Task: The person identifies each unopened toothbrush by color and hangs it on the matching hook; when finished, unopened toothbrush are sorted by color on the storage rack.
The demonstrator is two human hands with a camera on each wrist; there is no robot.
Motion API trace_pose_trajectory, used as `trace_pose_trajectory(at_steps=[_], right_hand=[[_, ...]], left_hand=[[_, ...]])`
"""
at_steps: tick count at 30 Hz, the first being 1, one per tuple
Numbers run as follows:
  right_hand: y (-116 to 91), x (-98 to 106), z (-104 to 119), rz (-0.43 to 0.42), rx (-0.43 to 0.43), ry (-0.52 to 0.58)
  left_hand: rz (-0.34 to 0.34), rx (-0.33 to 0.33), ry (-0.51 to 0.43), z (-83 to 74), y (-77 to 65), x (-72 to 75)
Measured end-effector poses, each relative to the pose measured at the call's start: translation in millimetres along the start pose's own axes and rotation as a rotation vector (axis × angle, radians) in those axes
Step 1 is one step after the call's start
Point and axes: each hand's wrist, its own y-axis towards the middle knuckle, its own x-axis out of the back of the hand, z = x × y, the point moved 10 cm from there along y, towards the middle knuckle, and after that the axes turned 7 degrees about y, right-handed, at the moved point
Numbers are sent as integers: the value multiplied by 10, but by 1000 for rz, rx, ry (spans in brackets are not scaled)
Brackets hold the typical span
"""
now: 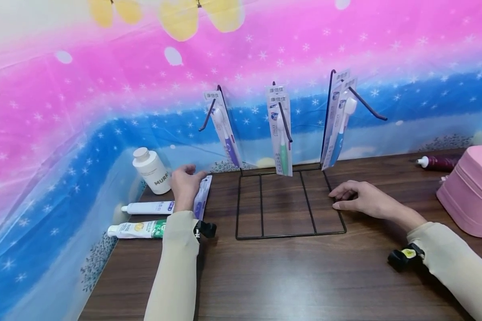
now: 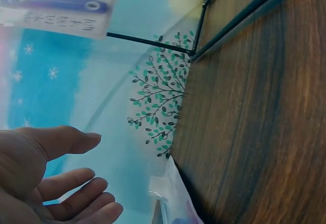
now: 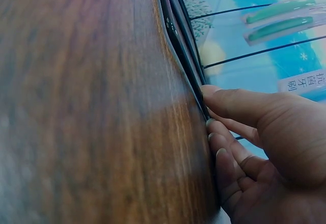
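My left hand (image 1: 186,186) hangs over the left side of the table with thumb and fingers apart and nothing between them. Just beside it lies a packaged purple toothbrush (image 1: 202,198), partly covered by that hand. With thumb and fingers, my right hand (image 1: 363,200) pinches the right base wire of a black wire display rack (image 1: 291,236). From the rack's three hooks hang packaged toothbrushes: a purple one (image 1: 226,138) at left, green ones (image 1: 283,151) in the middle, blue ones (image 1: 338,138) at right. The right wrist view shows the fingertips (image 3: 211,123) at the wire.
Left of my left hand stand a white bottle (image 1: 150,171) and two lying toothpaste tubes, one white (image 1: 146,208), one green and white (image 1: 138,229). A pink case (image 1: 471,191) and a dark red tube (image 1: 439,162) are at the right. A patterned cloth (image 1: 124,107) backs the table.
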Motion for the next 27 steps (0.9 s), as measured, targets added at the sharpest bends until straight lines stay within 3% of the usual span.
trace_pose_trajectory(at_steps=[8,27], right_hand=[[10,-23,40,-1,31,8],[-20,23,29,-11,36,11]], left_hand=[[-18,-12,145,13,22,-15],[56,78,235,177,28,-180]])
